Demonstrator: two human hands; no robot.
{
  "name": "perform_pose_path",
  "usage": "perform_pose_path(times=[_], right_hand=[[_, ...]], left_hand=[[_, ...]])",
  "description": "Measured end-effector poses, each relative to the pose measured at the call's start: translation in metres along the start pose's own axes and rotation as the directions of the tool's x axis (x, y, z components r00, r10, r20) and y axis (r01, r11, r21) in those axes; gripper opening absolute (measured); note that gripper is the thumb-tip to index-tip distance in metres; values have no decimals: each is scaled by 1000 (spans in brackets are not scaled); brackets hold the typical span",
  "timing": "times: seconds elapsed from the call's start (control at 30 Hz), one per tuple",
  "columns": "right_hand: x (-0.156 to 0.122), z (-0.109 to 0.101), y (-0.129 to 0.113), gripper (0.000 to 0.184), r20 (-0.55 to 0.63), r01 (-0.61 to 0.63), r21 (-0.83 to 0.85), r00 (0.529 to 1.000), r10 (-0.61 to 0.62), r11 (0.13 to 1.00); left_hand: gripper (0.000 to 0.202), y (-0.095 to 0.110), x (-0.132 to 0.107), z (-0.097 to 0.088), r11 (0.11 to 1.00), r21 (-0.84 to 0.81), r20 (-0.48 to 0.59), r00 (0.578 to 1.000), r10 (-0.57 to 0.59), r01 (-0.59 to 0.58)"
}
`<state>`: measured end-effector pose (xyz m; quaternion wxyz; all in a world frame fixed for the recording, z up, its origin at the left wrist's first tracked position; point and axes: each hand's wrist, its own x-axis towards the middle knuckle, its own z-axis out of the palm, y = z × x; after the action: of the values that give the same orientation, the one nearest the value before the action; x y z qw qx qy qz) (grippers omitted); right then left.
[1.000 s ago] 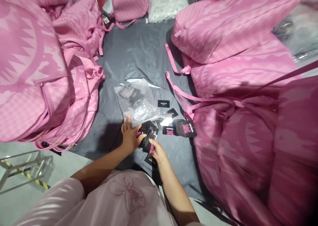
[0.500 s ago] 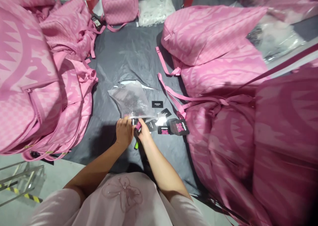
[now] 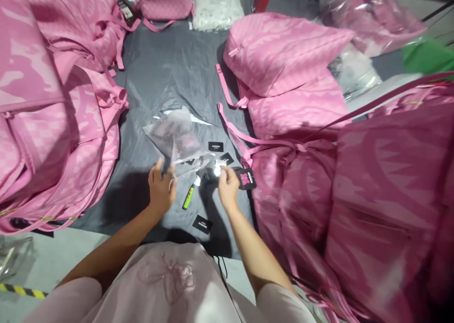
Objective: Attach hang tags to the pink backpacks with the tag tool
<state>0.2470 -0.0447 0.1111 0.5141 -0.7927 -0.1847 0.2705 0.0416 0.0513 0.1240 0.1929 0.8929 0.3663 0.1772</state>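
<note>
My left hand is open, its fingers spread at the near edge of a clear plastic bag with dark contents. My right hand has its fingers curled together over some black cards, and what lies between the fingertips is hidden. A black card with a pink bear lies just right of it. Two more black cards, a far one and a near one, lie flat on the dark cloth. Between my hands rests a green marker.
Pink backpacks are piled along the left and the right of the dark table cloth. At the back stand a small pink bag and a white plastic-wrapped bundle. Loose straps reach in from the right.
My hands have moved apart, the right one going right to the cards. A black card now lies near the front edge, and the green marker is fully in view.
</note>
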Motion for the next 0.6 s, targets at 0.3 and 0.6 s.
perform_pose_path(times=[0.3,0.6], right_hand=[[80,3,45,72,216,134,-586,976,-5,799],[120,-8,39,63,375,355,-681,920,-111,641]], left_hand=[[52,4,-63,73,994,-44,431,895,113,-104],[60,13,-34,69,999,-4,423,905,-39,45]])
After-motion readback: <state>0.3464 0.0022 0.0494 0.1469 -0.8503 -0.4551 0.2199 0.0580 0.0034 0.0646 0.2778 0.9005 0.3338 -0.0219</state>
